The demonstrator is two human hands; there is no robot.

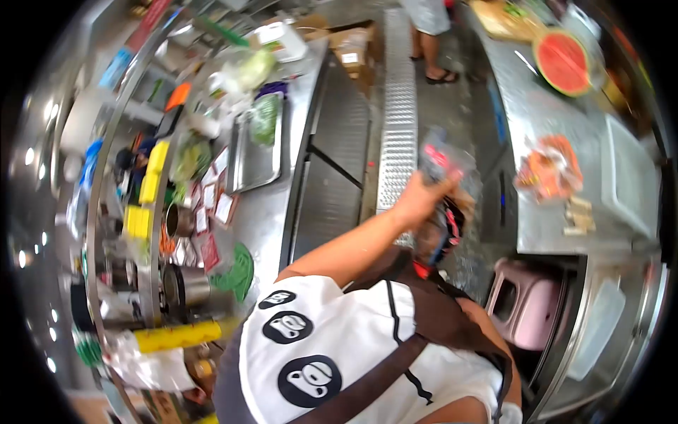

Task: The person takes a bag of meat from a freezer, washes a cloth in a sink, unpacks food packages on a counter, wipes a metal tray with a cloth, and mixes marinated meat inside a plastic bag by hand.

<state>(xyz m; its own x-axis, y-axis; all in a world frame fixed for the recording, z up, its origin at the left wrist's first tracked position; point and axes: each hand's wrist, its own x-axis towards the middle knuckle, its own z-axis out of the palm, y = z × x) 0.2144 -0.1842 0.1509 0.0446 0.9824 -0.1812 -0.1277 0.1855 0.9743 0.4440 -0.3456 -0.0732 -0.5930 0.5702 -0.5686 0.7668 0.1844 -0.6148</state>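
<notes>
My left hand (424,200) is stretched out over the walkway. Its fingers are closed around a clear plastic bag (446,159) with pinkish-red marks; motion blurs it, and its contents cannot be made out. Just below the hand is a dark item with red and blue parts (450,225), too smeared to name. Part of my right arm shows beside the brown apron, but the right hand is out of sight.
On the left, a steel counter holds a metal tray (244,152) with a bagged green vegetable (265,119). The right counter carries a cut watermelon (562,62) and a bag of orange pieces (549,168). A pink stool (540,311) sits under it. Another person's legs (428,46) stand ahead.
</notes>
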